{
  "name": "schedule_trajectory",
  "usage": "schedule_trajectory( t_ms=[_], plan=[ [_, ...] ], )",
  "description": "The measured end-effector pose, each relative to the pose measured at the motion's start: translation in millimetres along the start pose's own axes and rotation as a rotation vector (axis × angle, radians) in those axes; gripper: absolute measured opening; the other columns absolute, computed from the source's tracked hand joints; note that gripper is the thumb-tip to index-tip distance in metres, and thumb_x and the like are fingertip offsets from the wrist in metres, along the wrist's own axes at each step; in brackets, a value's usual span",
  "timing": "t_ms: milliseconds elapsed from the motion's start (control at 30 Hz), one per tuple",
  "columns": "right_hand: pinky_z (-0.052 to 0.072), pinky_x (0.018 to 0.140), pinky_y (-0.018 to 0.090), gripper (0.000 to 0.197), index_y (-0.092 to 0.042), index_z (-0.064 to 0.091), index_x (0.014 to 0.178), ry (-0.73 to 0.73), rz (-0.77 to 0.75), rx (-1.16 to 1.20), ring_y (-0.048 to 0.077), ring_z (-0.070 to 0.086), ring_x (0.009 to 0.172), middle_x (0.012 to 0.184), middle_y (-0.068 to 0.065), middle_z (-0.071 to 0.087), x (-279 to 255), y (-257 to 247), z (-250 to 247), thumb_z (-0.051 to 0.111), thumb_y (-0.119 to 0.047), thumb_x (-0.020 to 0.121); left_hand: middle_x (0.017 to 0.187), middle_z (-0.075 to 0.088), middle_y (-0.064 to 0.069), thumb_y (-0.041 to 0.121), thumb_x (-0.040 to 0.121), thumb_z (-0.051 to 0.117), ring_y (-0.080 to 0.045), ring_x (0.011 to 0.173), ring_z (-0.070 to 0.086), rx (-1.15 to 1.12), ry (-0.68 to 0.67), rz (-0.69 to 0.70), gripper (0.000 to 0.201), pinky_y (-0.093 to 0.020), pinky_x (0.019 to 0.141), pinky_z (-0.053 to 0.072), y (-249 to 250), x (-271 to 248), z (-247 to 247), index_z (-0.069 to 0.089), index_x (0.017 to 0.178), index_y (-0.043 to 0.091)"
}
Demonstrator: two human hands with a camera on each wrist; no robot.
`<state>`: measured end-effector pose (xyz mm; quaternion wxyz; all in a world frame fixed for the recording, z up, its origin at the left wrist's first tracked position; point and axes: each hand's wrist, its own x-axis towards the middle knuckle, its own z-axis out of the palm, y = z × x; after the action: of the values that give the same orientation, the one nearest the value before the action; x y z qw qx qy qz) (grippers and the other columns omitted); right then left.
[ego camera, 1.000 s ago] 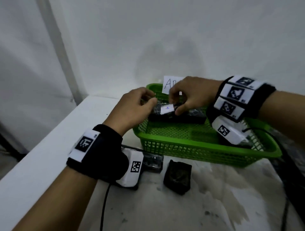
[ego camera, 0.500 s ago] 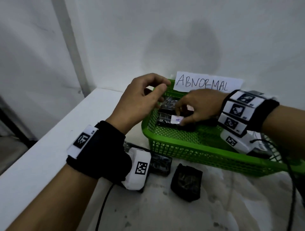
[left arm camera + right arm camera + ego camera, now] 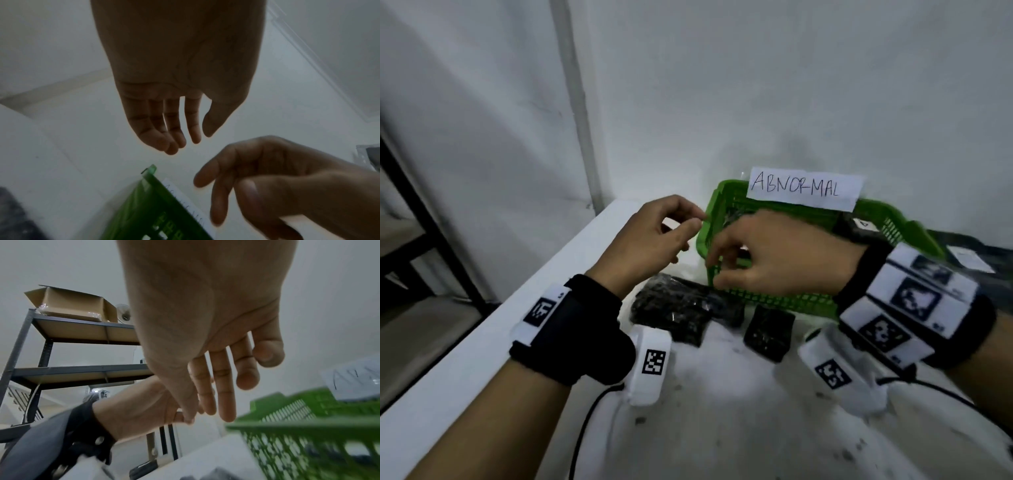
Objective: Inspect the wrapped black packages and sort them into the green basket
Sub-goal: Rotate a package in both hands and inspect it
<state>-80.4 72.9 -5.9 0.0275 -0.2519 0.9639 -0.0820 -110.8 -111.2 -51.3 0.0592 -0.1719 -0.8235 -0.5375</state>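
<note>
The green basket [image 3: 893, 222] stands at the back of the white table, with a paper label reading ABNORMAL [image 3: 804, 188] on its far rim. A black package with a white sticker [image 3: 859, 228] lies inside it. Two wrapped black packages [image 3: 671, 308] [image 3: 768, 330] lie on the table in front of the basket. My left hand [image 3: 688, 222] hovers left of the basket's corner, fingers loosely curled and empty [image 3: 179, 129]. My right hand [image 3: 719, 270] hangs in front of the basket's near left corner, fingers relaxed, holding nothing [image 3: 226, 378].
The table's left edge [image 3: 482, 325] drops off beside a dark metal shelf frame [image 3: 414, 205]. A shelving unit with a cardboard box [image 3: 72, 305] stands further left. Dark wrapped items [image 3: 969, 253] lie right of the basket. Cables trail from both wrist cameras.
Both hands have let go of the stickered package, which now lies in the basket. They have drawn back to the basket's near left corner, empty.
</note>
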Motion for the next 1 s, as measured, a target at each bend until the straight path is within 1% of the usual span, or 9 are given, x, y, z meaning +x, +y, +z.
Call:
schedule_trajectory(
  t_ms=[67,200,333,433,633,700,800,900,1000],
  plan=[
    [0.053,0.091,0.034,0.04,-0.035,0.067,0.12,-0.083,-0.002,0.059,0.007,0.064,0.098,0.106,-0.015,0.07,-2,-9,26,0.075,-0.05,0.083,0.097,0.067,0.008,0.024,0.097,0.059,-0.018,0.079,0.067,0.074,0.005,-0.048,0.01,-0.037,0.069,0.055,-8,-14,-8,0.068,0.095,0.029],
    [0.052,0.09,0.038,0.063,-0.033,0.058,0.127,-0.108,0.013,0.007,0.016,0.059,0.106,0.118,-0.01,0.061,-1,-23,70,0.079,-0.06,0.074,0.108,0.061,0.002,0.03,0.094,0.063,-0.015,0.082,0.061,0.32,-0.026,-0.122,0.01,-0.026,0.073,0.048,-24,-46,-23,0.066,0.101,0.023],
    [0.044,0.074,0.032,0.057,-0.031,0.052,0.125,-0.056,0.02,-0.092,0.02,0.058,0.101,0.117,-0.007,0.051,1,-31,92,0.077,-0.048,0.078,0.116,0.053,0.0,0.04,0.089,0.066,-0.021,0.097,0.062,0.549,-0.106,-0.202,0.026,-0.031,0.085,0.047,-30,-66,-27,0.061,0.112,0.029],
    [0.045,0.075,0.03,0.037,-0.035,0.059,0.114,0.044,0.045,-0.057,0.019,0.061,0.1,0.11,-0.008,0.06,1,-30,90,0.074,-0.034,0.08,0.12,0.058,0.0,0.039,0.089,0.067,-0.02,0.098,0.062,0.602,-0.191,-0.226,0.029,-0.032,0.088,0.047,-28,-69,-29,0.06,0.114,0.027],
    [0.047,0.066,0.023,0.011,-0.031,0.073,0.096,0.268,0.095,0.486,0.006,0.062,0.075,0.089,-0.01,0.071,-16,-15,60,0.067,-0.024,0.09,0.107,0.063,0.008,0.023,0.082,0.079,-0.014,0.083,0.061,0.238,-0.159,-0.192,0.04,-0.034,0.084,0.053,-17,-72,-36,0.06,0.117,0.027],
    [0.049,0.057,0.02,0.017,-0.026,0.073,0.094,0.363,0.115,0.7,0.013,0.059,0.072,0.086,-0.004,0.068,-27,-10,49,0.058,-0.021,0.099,0.1,0.062,0.005,0.015,0.083,0.078,-0.014,0.079,0.058,0.11,-0.109,-0.128,0.037,-0.03,0.076,0.051,-9,-69,-33,0.062,0.115,0.022],
    [0.049,0.049,0.021,0.029,-0.022,0.072,0.091,0.462,0.193,0.963,0.008,0.06,0.071,0.089,-0.002,0.067,-43,-5,36,0.047,-0.024,0.106,0.094,0.062,0.001,0.009,0.09,0.07,-0.013,0.079,0.065,-0.181,-0.093,-0.076,0.019,-0.03,0.073,0.055,7,-61,-19,0.064,0.108,0.014],
    [0.055,0.054,0.029,0.032,-0.023,0.072,0.097,0.569,0.244,1.129,0.011,0.069,0.083,0.101,-0.002,0.073,-63,4,25,0.045,-0.035,0.107,0.099,0.064,-0.008,0.008,0.096,0.06,-0.013,0.08,0.069,-0.381,-0.105,-0.011,0.014,-0.029,0.068,0.059,28,-49,7,0.057,0.111,0.008],
    [0.057,0.059,0.034,0.022,-0.021,0.066,0.113,0.651,0.142,1.12,0.022,0.073,0.083,0.107,0.007,0.073,-88,18,13,0.051,-0.034,0.103,0.083,0.067,0.001,0.005,0.099,0.055,-0.011,0.072,0.068,-0.477,-0.131,0.074,0.011,-0.024,0.057,0.055,56,-33,43,0.053,0.108,0.01]
  ],
)
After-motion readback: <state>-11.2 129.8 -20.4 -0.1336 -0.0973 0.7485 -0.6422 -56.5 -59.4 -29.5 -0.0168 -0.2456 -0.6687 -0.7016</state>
